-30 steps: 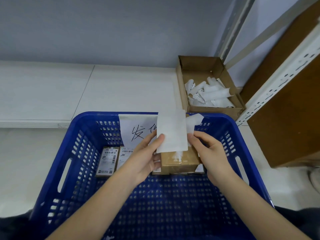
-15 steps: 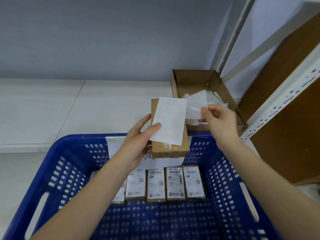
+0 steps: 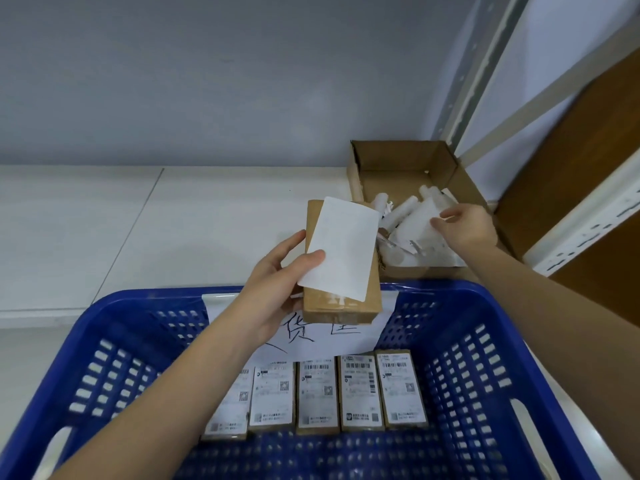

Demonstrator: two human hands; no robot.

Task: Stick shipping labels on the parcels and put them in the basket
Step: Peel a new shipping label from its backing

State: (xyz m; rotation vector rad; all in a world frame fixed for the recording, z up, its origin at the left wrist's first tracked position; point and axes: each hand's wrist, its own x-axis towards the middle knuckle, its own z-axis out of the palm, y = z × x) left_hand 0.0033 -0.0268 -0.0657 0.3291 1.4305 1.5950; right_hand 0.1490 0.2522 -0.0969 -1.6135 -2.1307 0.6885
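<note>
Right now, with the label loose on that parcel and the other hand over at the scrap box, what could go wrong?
1. The white label sits skewed on the brown parcel, pinned only by the left hand thumb; it may stick crooked or slip.
2. The parcel is held one-handed above the blue basket; a loose grip could drop it onto the labelled parcels.
3. The right hand holds a backing sheet at the cardboard box; it might cling or miss.

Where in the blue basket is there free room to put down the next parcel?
Free: the basket floor in front of the labelled parcels, toward the near rim, and the strip right of that row. Crowded: the back, under the handwritten sign.
</note>
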